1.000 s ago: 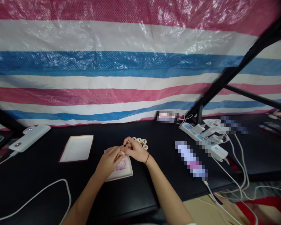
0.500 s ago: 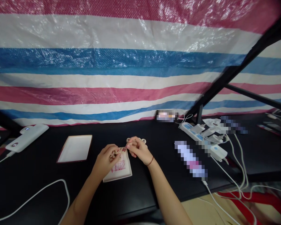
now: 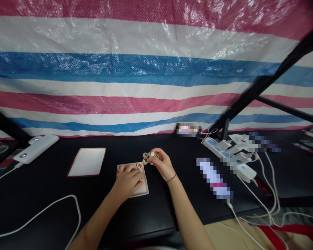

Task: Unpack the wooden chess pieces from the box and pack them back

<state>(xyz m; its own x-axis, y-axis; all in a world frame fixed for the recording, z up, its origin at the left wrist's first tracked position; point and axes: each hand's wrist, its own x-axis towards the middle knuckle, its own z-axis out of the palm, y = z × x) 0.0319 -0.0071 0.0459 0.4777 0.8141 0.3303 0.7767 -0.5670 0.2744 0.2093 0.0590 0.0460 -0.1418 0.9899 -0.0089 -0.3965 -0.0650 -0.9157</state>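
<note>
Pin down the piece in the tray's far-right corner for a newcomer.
On the black table, a white tray sits under the left hand. A round piece lies in its far right corner. Its red character shows almost whole; the hand partly covers its tray neighbours.

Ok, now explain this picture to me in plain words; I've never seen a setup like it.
There is no machine here, just a person's two bare hands. The camera sits on that person's head, looking forward and down. On the black table lies a shallow tray holding round pieces, at least one red-marked piece among them. The left hand is over the tray; whether it grips a piece is hidden. The right hand pinches a small pale piece, close to black-marked pieces outside the tray. To the left lies a shallow white-bottomed box; to the right, a power strip.
</note>
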